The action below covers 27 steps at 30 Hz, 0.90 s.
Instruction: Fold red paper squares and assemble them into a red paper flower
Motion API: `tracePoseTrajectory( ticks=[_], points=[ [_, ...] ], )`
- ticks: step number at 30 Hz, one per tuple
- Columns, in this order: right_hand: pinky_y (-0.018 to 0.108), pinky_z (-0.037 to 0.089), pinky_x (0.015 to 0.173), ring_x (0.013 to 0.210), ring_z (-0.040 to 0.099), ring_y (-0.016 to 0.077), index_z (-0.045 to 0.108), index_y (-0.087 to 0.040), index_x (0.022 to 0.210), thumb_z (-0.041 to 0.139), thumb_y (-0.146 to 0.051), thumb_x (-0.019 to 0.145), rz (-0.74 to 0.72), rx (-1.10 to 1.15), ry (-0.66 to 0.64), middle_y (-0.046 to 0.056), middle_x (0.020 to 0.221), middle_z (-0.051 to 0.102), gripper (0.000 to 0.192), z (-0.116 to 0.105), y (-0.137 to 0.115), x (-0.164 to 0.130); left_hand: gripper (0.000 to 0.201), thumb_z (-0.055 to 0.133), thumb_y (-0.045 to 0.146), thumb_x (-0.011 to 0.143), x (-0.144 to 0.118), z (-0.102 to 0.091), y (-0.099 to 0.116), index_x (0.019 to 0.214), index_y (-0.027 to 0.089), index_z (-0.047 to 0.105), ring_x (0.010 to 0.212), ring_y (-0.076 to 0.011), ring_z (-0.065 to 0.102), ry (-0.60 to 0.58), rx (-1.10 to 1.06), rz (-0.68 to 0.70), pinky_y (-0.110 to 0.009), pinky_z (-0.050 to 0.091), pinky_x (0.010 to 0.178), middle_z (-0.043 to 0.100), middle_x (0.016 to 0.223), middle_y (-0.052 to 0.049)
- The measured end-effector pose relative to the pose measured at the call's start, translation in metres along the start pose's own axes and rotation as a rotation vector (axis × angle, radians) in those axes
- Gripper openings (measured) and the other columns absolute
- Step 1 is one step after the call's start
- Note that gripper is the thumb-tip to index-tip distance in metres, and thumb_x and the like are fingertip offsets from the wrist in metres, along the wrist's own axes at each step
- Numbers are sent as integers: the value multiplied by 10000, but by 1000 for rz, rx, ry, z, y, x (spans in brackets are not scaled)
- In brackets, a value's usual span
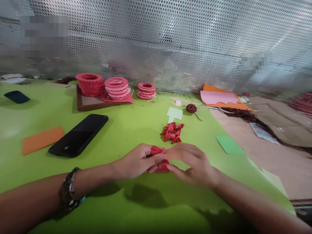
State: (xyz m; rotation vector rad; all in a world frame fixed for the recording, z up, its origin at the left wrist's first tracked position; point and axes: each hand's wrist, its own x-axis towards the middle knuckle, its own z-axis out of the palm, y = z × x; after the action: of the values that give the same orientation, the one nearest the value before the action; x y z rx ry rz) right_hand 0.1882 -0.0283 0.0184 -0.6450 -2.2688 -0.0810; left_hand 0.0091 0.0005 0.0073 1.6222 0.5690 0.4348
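The left hand (140,161) holds a folded piece of red paper (158,150) pinched between thumb and fingers, low over the green table (136,126) at the near middle; the right hand (198,162) is at the paper's right edge, its thumb and curled forefinger apart with a gap between them, the fingers blurred, and I cannot tell whether they grip it; just beyond the hands lies a cluster of red folded shapes (172,132); behind that are a pale green scrap (175,113) and a brown ball of yarn (191,108); to the left, a black phone (80,136) lies against an orange card (42,140); farther back, a tray (97,106) holds stacks of red and pink rings (89,85).
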Motion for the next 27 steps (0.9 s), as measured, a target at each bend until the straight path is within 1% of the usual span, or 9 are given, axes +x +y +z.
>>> tracePoseTrajectory(
  ticks=[2, 3, 6, 10, 13, 17, 22, 24, 27],
  points=[
    [220, 495, 568, 649, 576, 110, 556, -114, 994, 583, -263, 791, 189, 179, -52, 52, 768, 648, 253, 1, -1, 2, 225, 473, 235, 823, -1, 1, 1, 617, 149, 498, 431, -64, 371, -46, 56, -15, -187, 282, 435, 421, 487, 69],
    [211, 482, 552, 630, 563, 104, 567, -123, 971, 595, -269, 783, 246, 241, -82, 39, 739, 637, 240, 1, -2, 3, 172, 492, 210, 808, -1, 1, 2, 651, 146, 518, 453, -68, 394, -73, 91, -28, -188, 299, 452, 444, 512, 66],
    [187, 446, 511, 548, 533, 78, 587, -151, 761, 582, -180, 784, 342, 379, -116, -4, 625, 598, 37, 3, -5, 4, 146, 480, 196, 801, -1, 3, 5, 687, 135, 548, 504, -83, 429, -109, 189, -66, -201, 316, 479, 493, 581, 42],
    [171, 445, 461, 507, 545, 69, 496, -165, 754, 540, -132, 774, 659, 624, 6, -31, 605, 552, 58, 4, -7, 4, 221, 452, 250, 829, 0, 3, 7, 694, 133, 583, 583, -108, 467, 106, 378, 55, -225, 355, 542, 529, 671, 8],
    [181, 476, 492, 515, 577, 73, 443, -179, 748, 542, -155, 778, 796, 818, 40, -46, 586, 548, 106, 5, -6, 4, 251, 412, 257, 854, 0, 3, 5, 691, 148, 567, 615, -117, 493, 226, 413, 128, -231, 380, 570, 532, 677, 4],
    [191, 491, 551, 573, 598, 73, 439, -180, 779, 561, -142, 773, 805, 911, -34, -36, 631, 569, 128, 5, -5, 2, 204, 372, 279, 869, 0, 3, 2, 732, 170, 477, 459, -83, 437, 241, 228, 84, -191, 338, 444, 470, 542, 56],
    [216, 502, 691, 745, 607, 82, 490, -163, 951, 616, -71, 723, 594, 953, -191, 0, 791, 603, 277, -4, 2, 1, 189, 404, 263, 853, -1, -1, 6, 695, 174, 456, 404, -56, 343, 174, 162, 67, -169, 261, 403, 395, 472, 92],
    [219, 502, 729, 772, 610, 78, 532, -150, 919, 600, -67, 739, 539, 976, -236, 13, 816, 613, 210, -7, 5, 0, 174, 431, 254, 839, -2, -4, 8, 696, 168, 480, 418, -56, 342, 132, 156, 33, -169, 251, 401, 399, 488, 86],
    [202, 513, 709, 756, 622, 68, 561, -142, 869, 578, -66, 760, 555, 1016, -261, 12, 792, 623, 134, -7, 8, 0, 154, 455, 242, 823, -3, -7, 10, 697, 164, 496, 430, -57, 339, 79, 145, -4, -168, 246, 399, 403, 506, 83]
  ],
)
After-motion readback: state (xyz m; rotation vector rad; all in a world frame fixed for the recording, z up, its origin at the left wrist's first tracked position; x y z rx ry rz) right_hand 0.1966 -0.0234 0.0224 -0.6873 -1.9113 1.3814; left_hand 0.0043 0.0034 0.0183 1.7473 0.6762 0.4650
